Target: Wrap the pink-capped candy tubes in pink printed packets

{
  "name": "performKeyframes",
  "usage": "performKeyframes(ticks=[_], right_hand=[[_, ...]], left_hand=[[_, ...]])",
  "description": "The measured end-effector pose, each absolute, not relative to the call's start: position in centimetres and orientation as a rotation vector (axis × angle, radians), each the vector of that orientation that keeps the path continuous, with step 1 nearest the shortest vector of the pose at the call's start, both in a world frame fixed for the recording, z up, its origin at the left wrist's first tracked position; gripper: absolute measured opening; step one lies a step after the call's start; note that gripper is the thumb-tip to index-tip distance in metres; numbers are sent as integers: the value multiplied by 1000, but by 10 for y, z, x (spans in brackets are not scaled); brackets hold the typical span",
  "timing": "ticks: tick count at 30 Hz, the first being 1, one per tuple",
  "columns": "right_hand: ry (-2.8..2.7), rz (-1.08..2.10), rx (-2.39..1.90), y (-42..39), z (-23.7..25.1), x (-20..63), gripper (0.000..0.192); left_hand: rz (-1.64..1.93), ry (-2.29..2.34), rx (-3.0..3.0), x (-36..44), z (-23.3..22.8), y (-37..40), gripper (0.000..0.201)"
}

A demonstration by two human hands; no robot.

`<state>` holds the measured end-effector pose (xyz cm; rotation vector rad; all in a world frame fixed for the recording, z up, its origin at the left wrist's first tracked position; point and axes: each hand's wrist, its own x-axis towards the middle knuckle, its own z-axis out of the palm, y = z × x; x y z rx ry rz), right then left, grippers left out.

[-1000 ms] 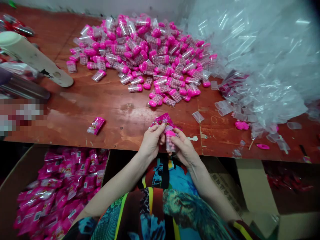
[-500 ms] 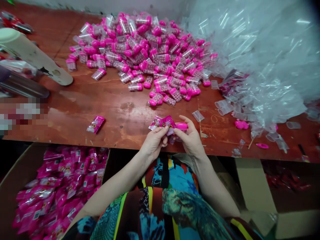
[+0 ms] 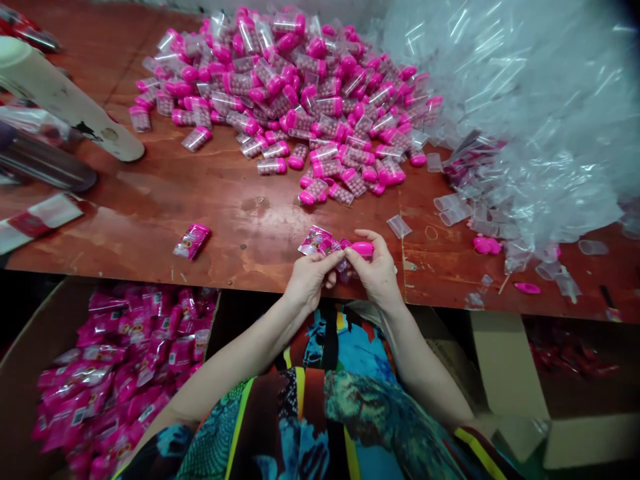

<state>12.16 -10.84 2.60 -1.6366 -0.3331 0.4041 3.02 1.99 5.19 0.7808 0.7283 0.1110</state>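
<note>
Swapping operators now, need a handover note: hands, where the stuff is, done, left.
Left hand: fingers pinch the printed pink sleeve.
Right hand: holds a pink-capped tube, part way into the sleeve, at the table edge.
Done: wrapped packs in the box lower left, one loose pack on the table.
Left: pile of unwrapped tubes ahead.
</note>
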Motion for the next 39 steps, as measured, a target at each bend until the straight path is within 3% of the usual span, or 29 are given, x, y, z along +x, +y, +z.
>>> performKeyframes(ticks=[5,9,16,24,39], right_hand=[[-390,337,-1668,-113,21,129,51],[-306,537,-1452,-118,19,131,50],[-201,674,-1182,-130,28,113,69],[-245,531,-1307,-116,27,88,56],[-210,525,-1412,-118,21,88,66]], left_hand=[[42,658,727,27,58,27,39],[98,701,692,30,61,35,38],[142,828,524,34,67,40,47],[123,797,500,35,67,33,44],[91,770,603,32,60,32,47]])
